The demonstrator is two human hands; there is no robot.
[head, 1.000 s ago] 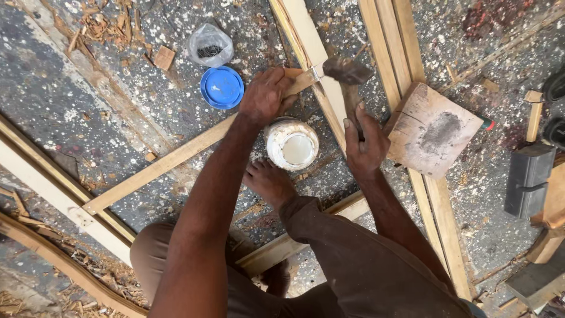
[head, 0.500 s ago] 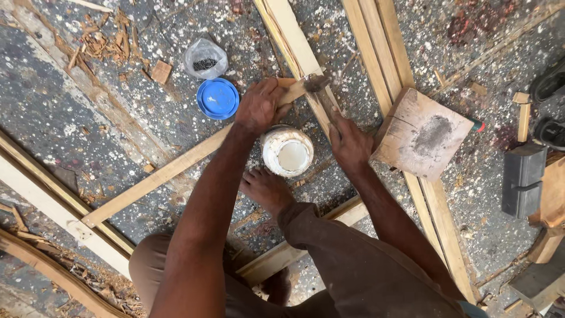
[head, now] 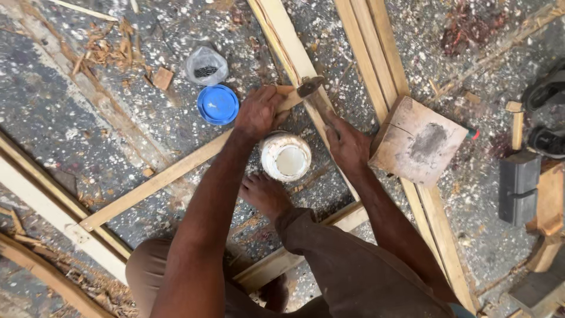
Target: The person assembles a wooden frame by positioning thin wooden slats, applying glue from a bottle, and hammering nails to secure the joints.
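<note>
My left hand presses down on the end of a long wooden strip where it meets a wider plank. My right hand grips the handle of a hammer, and the hammer head rests low on the joint, just right of my left fingers. An open white tub of pale glue stands between my two hands. My bare foot lies just below the tub.
A blue lid and a small clear bag of dark nails lie left of the joint. A square wooden block sits on parallel strips at right. Dark blocks and offcuts at far right; long frame pieces at left.
The hammer has come down from its raised position onto the joint. My right hand dropped with it. My left hand stayed on the strip's end.
</note>
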